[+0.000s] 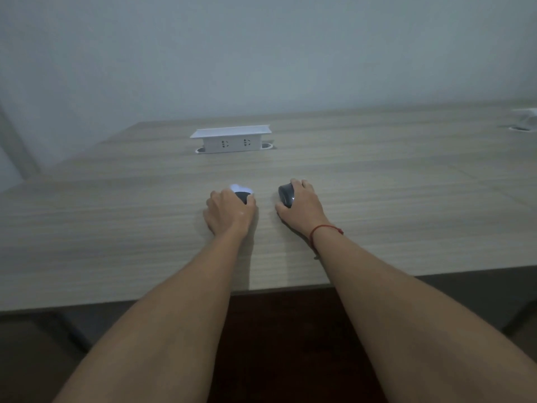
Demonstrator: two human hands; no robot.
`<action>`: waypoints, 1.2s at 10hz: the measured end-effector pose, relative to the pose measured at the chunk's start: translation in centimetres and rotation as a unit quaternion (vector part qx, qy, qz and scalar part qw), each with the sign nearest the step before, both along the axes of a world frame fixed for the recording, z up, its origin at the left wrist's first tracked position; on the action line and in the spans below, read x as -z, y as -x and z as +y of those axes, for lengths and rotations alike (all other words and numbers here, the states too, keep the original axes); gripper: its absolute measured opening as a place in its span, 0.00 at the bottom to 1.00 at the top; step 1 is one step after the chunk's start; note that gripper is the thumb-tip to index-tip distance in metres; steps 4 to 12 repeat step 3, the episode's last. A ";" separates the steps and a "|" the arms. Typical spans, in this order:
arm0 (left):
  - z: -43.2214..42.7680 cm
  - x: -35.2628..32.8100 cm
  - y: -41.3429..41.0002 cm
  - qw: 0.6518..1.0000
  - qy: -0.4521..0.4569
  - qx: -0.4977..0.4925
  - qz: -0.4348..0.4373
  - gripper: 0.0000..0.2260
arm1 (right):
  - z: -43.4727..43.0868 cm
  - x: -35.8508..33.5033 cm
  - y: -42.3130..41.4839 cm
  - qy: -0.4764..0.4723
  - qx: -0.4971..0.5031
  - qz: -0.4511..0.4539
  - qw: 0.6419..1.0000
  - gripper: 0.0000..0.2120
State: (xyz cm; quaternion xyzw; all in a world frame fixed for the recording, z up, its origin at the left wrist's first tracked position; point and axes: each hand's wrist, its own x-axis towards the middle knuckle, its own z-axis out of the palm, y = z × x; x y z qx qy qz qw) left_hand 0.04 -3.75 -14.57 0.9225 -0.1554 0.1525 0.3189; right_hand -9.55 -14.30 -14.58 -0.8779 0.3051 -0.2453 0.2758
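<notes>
Both bare arms stretch forward; the left hand point(229, 212) and right hand point(302, 203) lie palm-down, fingers curled.

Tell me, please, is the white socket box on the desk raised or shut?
Raised: the socket box stands above the desk, lid up, two outlets facing the hands.

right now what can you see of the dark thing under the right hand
The dark object is small, rounded and dark grey, smooth like plastic, with a tiny light mark on its near side. It sits on the wooden table, partly covered by the right hand, whose fingers curl over its far and right sides while the thumb lies at its near left. Only its left half shows, so its full shape and what it is cannot be told. It stands apart from the white and dark object under the left hand.
</notes>
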 end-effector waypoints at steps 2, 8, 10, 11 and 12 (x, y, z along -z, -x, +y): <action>0.9 -0.2 1.4 1.000 -0.002 0.003 0.009 0.27 | 1.1 0.0 1.6 -0.018 0.014 -0.005 1.000 0.43; 2.0 -0.1 2.6 1.000 -0.003 -0.007 0.008 0.30 | 2.1 0.0 3.5 -0.008 0.045 0.011 0.999 0.49; 2.0 -0.1 2.6 1.000 -0.003 -0.007 0.008 0.30 | 2.1 0.0 3.5 -0.008 0.045 0.011 0.999 0.49; 2.0 -0.1 2.6 1.000 -0.003 -0.007 0.008 0.30 | 2.1 0.0 3.5 -0.008 0.045 0.011 0.999 0.49; 2.0 -0.1 2.6 1.000 -0.003 -0.007 0.008 0.30 | 2.1 0.0 3.5 -0.008 0.045 0.011 0.999 0.49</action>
